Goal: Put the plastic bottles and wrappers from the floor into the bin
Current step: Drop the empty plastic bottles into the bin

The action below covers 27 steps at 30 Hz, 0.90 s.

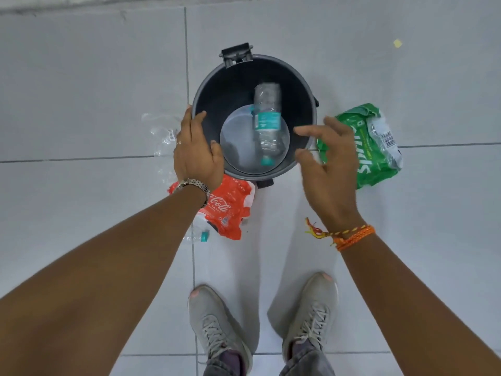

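Pale grey floor tiles (pixel 81 77) fill the frame, with everything gathered around the round dark grey plastic bin (pixel 298 85) at upper centre. Left of centre, a crumpled clear plastic wrapper (pixel 160 131) lies against the bin's side, partly behind your left hand (pixel 196 150), whose grip is spread flat over the rim and holds nothing. Below it sit the red Coca-Cola wrapper (pixel 230 210) and a clear plastic bottle with a teal cap (pixel 198 236), mostly hidden under your forearm. Inside the bin, one clear bottle with a teal label (pixel 267 123) already rests on the bottom. Your right hand (pixel 329 169) hovers wide and empty beside the rim; the crumpled green Sprite wrapper (pixel 363 147) lies just beyond it. I'd take that next: pinch a raised fold, lift clear of the rim, drop centrally. Your shoes (pixel 217 327) stand well back, so nothing blocks the reach.
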{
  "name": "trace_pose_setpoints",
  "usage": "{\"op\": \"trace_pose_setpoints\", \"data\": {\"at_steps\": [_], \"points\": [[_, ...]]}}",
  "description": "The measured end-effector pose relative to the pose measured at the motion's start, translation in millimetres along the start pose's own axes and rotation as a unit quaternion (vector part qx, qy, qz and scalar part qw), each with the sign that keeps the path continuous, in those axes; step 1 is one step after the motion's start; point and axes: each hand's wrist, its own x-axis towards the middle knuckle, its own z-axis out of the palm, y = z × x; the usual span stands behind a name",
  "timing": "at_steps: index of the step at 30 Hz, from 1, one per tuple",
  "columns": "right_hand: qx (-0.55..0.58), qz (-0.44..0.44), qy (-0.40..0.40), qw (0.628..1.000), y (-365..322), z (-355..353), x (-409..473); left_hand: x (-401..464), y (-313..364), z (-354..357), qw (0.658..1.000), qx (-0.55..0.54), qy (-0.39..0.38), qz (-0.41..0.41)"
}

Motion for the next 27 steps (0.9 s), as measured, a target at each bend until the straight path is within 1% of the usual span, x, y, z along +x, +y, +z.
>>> {"op": "trace_pose_setpoints", "data": {"at_steps": [2,3,4,5,6,7,8,9,11,12,15,17,18,20,22,24,26,27], "points": [[0.008,0.024,0.076,0.997,29,-13,-1,0,-2,1,1.0,-0.005,0.007,0.004],[-0.005,0.038,0.103,0.994,46,-20,-1,1,-1,2,1.0,-0.007,0.009,0.003],[-0.04,0.054,0.112,0.991,64,-26,-1,1,-2,3,1.0,-0.009,0.009,0.001],[-0.096,0.078,0.094,0.988,83,-31,0,1,-1,4,1.0,-0.011,0.01,0.0],[-0.165,0.113,0.046,0.979,100,-34,1,1,-2,5,1.0,-0.012,0.012,-0.001],[-0.239,0.151,-0.02,0.959,116,-36,3,1,-3,6,1.0,-0.014,0.015,-0.001],[-0.312,0.175,-0.084,0.93,129,-37,6,2,-3,6,1.0,-0.016,0.018,-0.001],[-0.373,0.18,-0.134,0.9,142,-38,9,2,-5,8,1.0,-0.018,0.018,-0.002],[-0.458,0.167,-0.199,0.85,158,-38,20,3,-6,11,1.0,-0.02,0.019,-0.003],[-0.479,0.171,-0.223,0.831,163,-37,26,3,-7,12,1.0,-0.021,0.02,-0.005],[-0.495,0.231,-0.281,0.789,171,-31,39,3,-8,13,0.999,-0.03,0.022,-0.004],[-0.502,0.254,-0.296,0.772,175,-28,43,4,-8,14,0.999,-0.032,0.025,-0.005],[-0.507,0.257,-0.293,0.769,176,-27,44,4,-9,15,0.999,-0.034,0.026,-0.005],[-0.513,0.245,-0.264,0.779,175,-29,42,3,-9,15,0.999,-0.036,0.025,-0.002],[-0.495,0.215,-0.201,0.817,165,-33,38,3,-9,15,0.999,-0.033,0.024,-0.002],[-0.433,0.187,-0.087,0.877,144,-38,30,3,-9,15,0.999,-0.037,0.024,-0.003],[-0.298,0.17,0.062,0.937,111,-43,21,4,-8,14,0.999,-0.047,0.026,0.0],[-0.211,0.159,0.127,0.956,90,-47,15,3,-8,14,0.998,-0.053,0.026,0.002]]}}
